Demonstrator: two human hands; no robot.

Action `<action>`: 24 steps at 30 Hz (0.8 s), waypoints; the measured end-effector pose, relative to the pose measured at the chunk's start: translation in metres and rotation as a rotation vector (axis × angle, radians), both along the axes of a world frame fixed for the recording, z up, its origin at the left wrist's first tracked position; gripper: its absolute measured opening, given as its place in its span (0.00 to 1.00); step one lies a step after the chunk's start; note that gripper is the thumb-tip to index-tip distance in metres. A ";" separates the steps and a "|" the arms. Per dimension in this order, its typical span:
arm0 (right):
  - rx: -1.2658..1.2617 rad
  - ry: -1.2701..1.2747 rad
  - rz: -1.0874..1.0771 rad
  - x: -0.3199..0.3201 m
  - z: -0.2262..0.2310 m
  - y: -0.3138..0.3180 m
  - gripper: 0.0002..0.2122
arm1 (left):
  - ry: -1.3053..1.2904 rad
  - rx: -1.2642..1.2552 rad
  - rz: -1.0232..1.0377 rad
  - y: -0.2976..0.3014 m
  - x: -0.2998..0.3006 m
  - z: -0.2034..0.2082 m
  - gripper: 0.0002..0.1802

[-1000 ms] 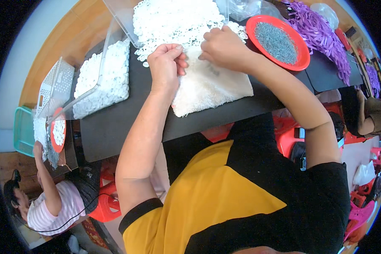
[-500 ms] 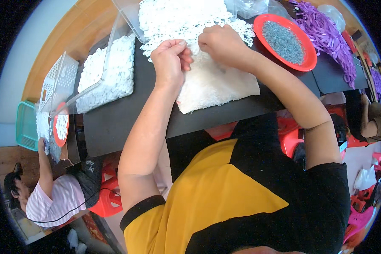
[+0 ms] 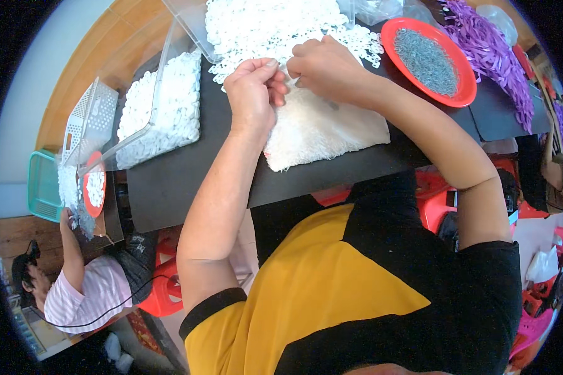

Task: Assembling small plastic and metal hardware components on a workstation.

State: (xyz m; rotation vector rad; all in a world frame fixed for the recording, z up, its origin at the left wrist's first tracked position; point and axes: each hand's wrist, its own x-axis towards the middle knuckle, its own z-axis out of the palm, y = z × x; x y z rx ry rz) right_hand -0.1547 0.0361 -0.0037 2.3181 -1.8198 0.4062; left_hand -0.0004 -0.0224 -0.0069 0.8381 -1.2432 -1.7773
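Note:
Over the far edge of a cream, fuzzy cloth (image 3: 322,134) my two hands work close together. My left hand (image 3: 253,87) has its thumb and forefinger pinched, the other fingers curled; what sits in the pinch is too small to name. To its right, my right hand (image 3: 322,67) is bent with its fingertips turned toward the left one, and anything it grips is hidden. Just beyond both hands, a spread of small white looped plastic pieces (image 3: 250,53) spills from a clear bin (image 3: 194,31) onto the black table (image 3: 162,194).
At the right stands a red plate (image 3: 466,87) full of small grey metal pieces, beside a heap of purple strips (image 3: 481,50). A clear bin of white pieces (image 3: 169,106) sits at the left. Farther left, a person (image 3: 91,287) reaches to another red plate (image 3: 94,187).
My right hand has shifted slightly left and down, its fingertips now nearer my left hand. The whole view has moved a little; the left hand keeps its pinch.

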 end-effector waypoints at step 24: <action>0.097 -1.478 0.001 -0.007 0.010 0.017 0.07 | 0.052 -0.130 -0.007 0.020 -0.005 0.009 0.06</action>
